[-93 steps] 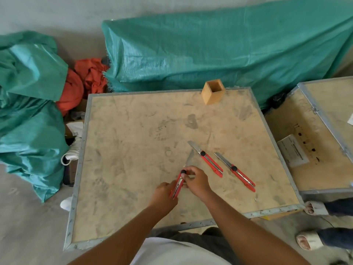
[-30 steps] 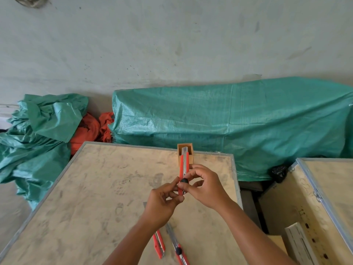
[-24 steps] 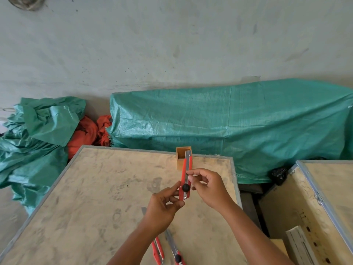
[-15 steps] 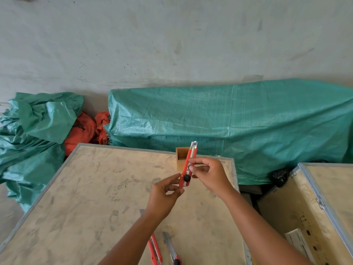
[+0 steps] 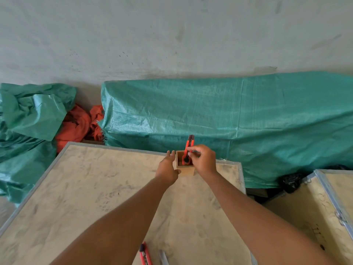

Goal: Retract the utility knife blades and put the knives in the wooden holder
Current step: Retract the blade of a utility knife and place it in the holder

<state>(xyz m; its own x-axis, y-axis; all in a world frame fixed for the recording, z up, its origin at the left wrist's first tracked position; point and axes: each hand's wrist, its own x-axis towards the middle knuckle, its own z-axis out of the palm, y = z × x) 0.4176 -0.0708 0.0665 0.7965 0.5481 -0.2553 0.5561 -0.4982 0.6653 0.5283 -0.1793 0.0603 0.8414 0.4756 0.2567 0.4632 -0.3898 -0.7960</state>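
Observation:
A small square wooden holder stands at the far edge of the plywood crate top. My right hand pinches a red utility knife that stands upright with its lower end inside the holder and no blade showing at its top. My left hand rests against the holder's left side, thumb on its front and fingers along the side. Two more knives lie at the near edge between my forearms: a red one and the tip of another, both cut off by the frame.
A large green tarp-covered bundle sits just behind the holder. Crumpled green tarp and orange cloth lie at the left. A second wooden crate stands at the right.
Both hands have moved forward from mid-air to the holder. The right hand has lowered the knife into it, and the left hand has let go of the knife and taken the holder's side.

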